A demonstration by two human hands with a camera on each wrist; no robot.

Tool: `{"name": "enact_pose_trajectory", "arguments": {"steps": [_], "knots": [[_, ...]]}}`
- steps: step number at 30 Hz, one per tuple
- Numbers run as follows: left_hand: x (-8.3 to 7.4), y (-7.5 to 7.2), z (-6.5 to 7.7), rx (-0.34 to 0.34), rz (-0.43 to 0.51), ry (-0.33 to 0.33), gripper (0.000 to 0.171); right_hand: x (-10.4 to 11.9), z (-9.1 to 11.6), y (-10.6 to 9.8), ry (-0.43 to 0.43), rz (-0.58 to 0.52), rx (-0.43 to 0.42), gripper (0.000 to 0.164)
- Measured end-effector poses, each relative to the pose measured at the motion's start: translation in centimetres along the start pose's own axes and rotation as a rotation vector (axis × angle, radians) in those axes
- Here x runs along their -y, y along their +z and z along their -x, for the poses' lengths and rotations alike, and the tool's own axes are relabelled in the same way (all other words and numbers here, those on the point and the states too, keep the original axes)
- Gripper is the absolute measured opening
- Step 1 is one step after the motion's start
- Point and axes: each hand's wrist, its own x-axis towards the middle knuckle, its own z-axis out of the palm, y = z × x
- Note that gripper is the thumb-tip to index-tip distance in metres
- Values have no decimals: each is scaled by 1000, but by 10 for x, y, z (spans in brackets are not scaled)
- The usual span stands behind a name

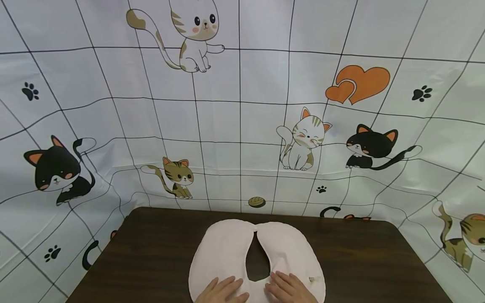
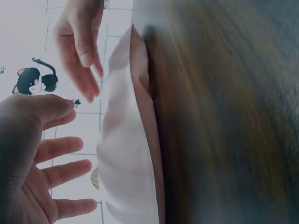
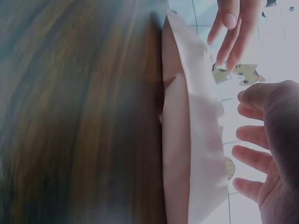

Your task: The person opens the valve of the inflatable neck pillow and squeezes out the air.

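A pale pink, U-shaped neck pillow (image 1: 223, 248) lies on the dark wooden table, its two rounded ends meeting at the far side around a narrow central opening. It looks thin and soft, with a folded edge along its near side in both wrist views. My left hand (image 1: 223, 291) is over its near left part, fingers loosely spread. Over the near right part is my right hand (image 1: 289, 289), fingers extended. In the left wrist view, my left fingers (image 2: 70, 172) hold nothing; the right fingers (image 3: 254, 158) look just as bare in the right wrist view. Whether the fingertips touch the fabric I cannot tell.
The dark brown table (image 1: 159, 240) has rounded far corners. Behind and beside it hangs a white sheet (image 1: 261, 75) with a black grid and printed cats, paw prints and orange hearts. A small mark (image 1: 312, 279) shows on the pillow's right side.
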Motion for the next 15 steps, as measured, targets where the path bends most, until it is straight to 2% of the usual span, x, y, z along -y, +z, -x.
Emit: {"name": "enact_pose_trajectory", "arguments": {"steps": [3, 5, 8, 11, 12, 15], "knots": [[-4, 5, 6, -47, 126, -18, 62, 2, 0, 9, -48, -21, -35, 56], [-4, 11, 9, -62, 140, -18, 59, 4, -1, 10, -90, -34, -19, 55], [4, 47, 14, -72, 60, 9, 56, 5, -12, -2, -125, -59, 6, 51], [14, 90, 20, -162, -83, 57, 56, 3, 4, 14, -128, -101, 62, 50], [17, 105, 22, -185, -103, 57, 58, 2, 10, 23, -130, -123, 64, 50], [21, 123, 26, -249, -179, 45, 66, -1, 27, 45, -125, -160, 101, 53]]}}
